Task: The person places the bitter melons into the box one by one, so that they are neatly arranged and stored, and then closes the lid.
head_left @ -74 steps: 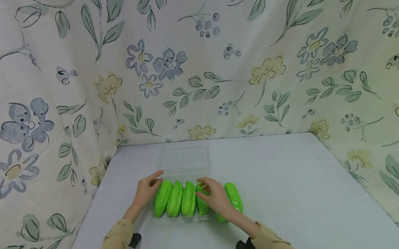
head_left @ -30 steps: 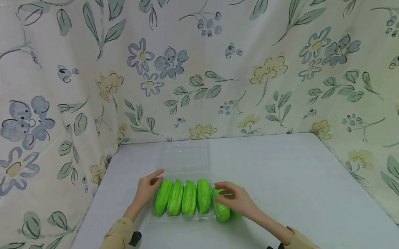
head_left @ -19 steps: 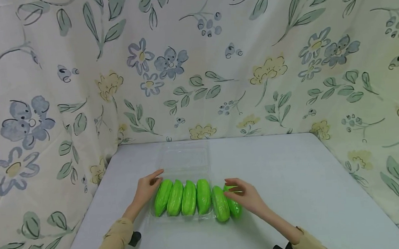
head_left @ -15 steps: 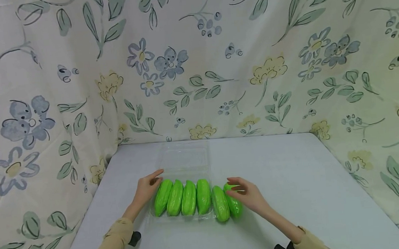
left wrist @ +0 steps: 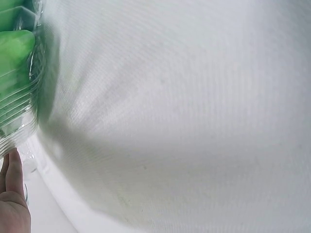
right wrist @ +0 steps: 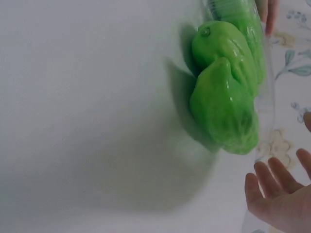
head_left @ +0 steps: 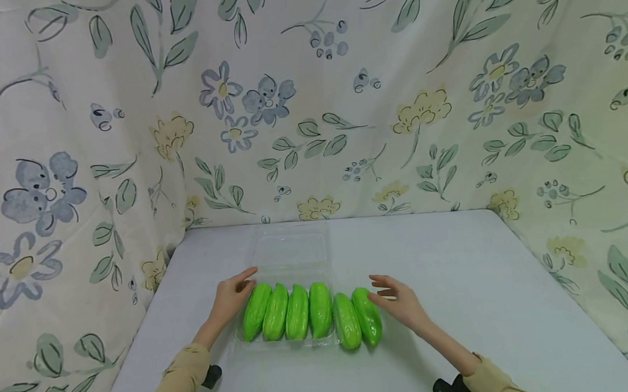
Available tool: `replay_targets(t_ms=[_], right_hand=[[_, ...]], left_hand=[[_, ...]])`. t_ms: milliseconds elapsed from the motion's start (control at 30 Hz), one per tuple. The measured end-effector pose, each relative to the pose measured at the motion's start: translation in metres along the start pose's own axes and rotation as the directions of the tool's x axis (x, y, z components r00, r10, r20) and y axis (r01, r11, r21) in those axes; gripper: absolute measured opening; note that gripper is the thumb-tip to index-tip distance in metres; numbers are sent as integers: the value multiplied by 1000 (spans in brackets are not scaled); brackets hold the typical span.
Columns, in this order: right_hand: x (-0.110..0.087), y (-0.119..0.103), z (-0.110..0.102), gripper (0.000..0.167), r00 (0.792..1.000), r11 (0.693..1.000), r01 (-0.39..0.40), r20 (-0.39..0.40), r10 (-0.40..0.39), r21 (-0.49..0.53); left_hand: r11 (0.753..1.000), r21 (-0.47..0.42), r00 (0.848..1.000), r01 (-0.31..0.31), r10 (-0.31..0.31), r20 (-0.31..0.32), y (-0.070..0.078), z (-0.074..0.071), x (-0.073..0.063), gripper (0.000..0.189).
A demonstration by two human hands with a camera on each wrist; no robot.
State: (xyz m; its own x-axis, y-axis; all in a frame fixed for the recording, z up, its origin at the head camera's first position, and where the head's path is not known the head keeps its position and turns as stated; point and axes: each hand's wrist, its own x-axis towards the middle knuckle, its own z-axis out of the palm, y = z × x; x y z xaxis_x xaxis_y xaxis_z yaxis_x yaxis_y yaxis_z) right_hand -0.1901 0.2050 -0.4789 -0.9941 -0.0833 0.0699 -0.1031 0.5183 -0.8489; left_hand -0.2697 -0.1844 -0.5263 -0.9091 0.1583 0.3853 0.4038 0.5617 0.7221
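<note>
A clear plastic box (head_left: 319, 342) with its lid folded back holds several shiny green gourds (head_left: 297, 312) side by side. Just right of it, two more gourds lie on the table, an inner one (head_left: 347, 321) and an outer one (head_left: 368, 316). My left hand (head_left: 232, 296) is at the box's left wall; in the left wrist view its straight fingers (left wrist: 14, 170) are at the ridged plastic edge. My right hand (head_left: 400, 302) is beside the outer gourd, fingers spread and holding nothing. In the right wrist view, the fingers (right wrist: 265, 177) are apart from that gourd.
The transparent lid (head_left: 290, 249) lies flat behind the box, towards the back edge of the white table (head_left: 433, 254). A floral curtain (head_left: 307, 99) hangs behind and on both sides. Black wrist cameras (head_left: 212, 376) sit below the forearms.
My right hand has moved right, off the box's rightmost gourd and across the two loose ones, uncovering them. The left hand and the gourds in the box stay in place.
</note>
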Motion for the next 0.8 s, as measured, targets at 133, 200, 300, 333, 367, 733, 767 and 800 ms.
replay_targets(t_ms=[133,200,300,333,367,733,767,800], right_hand=[[1,5,0,47,999,999,-47,-4,47,-11],[2,6,1,47,998,998,-65,-2,65,-6],[4,9,4,47,996,996,-85,16,85,1],[4,10,5,48,995,995,-96,25,96,2],[5,11,7,48,994,994,-107,34,107,3],[18,20,18,53,986,995,-90,136,95,-37],[19,19,18,53,986,995,-85,143,91,-43],[20,19,18,53,984,995,-79,153,86,-53]], left_hand=[[1000,10,1000,-14,14,-7,0,0,0,34],[1000,9,1000,-9,9,-4,0,0,0,34],[1000,11,1000,2,-3,7,0,0,0,35],[1000,11,1000,6,-6,11,0,-1,0,35],[1000,11,1000,7,-7,14,0,-1,0,35],[1000,23,1000,16,-17,13,1,-1,0,34],[1000,22,1000,17,-17,12,1,-1,0,34],[1000,23,1000,20,-20,12,1,-1,0,34]])
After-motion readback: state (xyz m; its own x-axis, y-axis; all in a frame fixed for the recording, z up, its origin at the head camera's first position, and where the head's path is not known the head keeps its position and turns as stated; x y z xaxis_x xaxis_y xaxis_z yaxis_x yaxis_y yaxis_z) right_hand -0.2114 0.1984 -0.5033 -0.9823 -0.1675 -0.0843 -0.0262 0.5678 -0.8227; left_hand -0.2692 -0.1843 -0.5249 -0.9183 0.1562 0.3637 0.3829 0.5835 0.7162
